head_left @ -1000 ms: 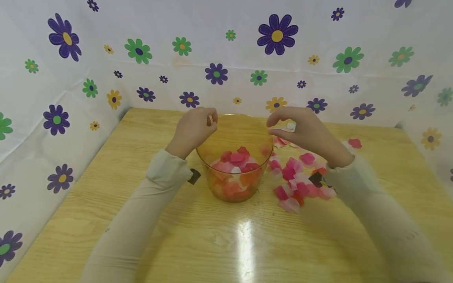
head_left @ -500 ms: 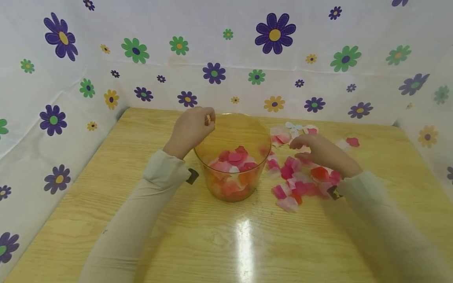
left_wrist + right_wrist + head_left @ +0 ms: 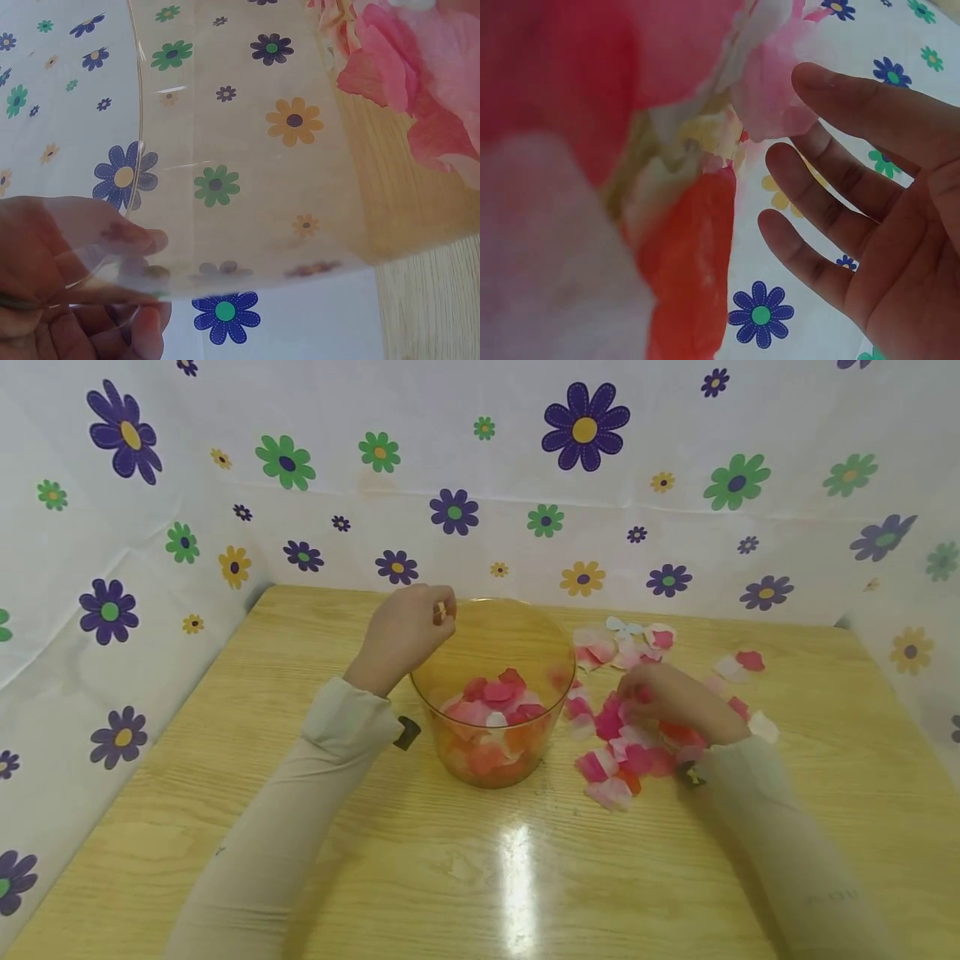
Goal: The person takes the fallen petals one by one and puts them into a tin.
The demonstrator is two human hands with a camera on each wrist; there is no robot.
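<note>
A see-through amber bucket (image 3: 442,739) stands on the table with pink, red and white artificial petals (image 3: 498,693) inside. My left hand (image 3: 405,631) pinches its rim at the left; the left wrist view shows the thumb and fingers (image 3: 142,240) on either side of the clear wall. Right of the bucket, my right hand (image 3: 678,697) is down at a loose pile of petals (image 3: 641,760). In the right wrist view a pale pink petal (image 3: 769,101) lies between thumb and forefinger, whose tip is hidden behind it. The other fingers (image 3: 802,187) are spread and slightly bent.
More petals lie behind the pile, with a white piece (image 3: 622,627) among them. A few petals (image 3: 738,664) lie farther right. A white flowered cloth (image 3: 510,468) encloses the back and sides of the wooden table (image 3: 375,860).
My right hand has moved from beside the bucket's right rim, rightward and down into the petal pile, its fingers closing round a petal. The left hand stays on the rim.
</note>
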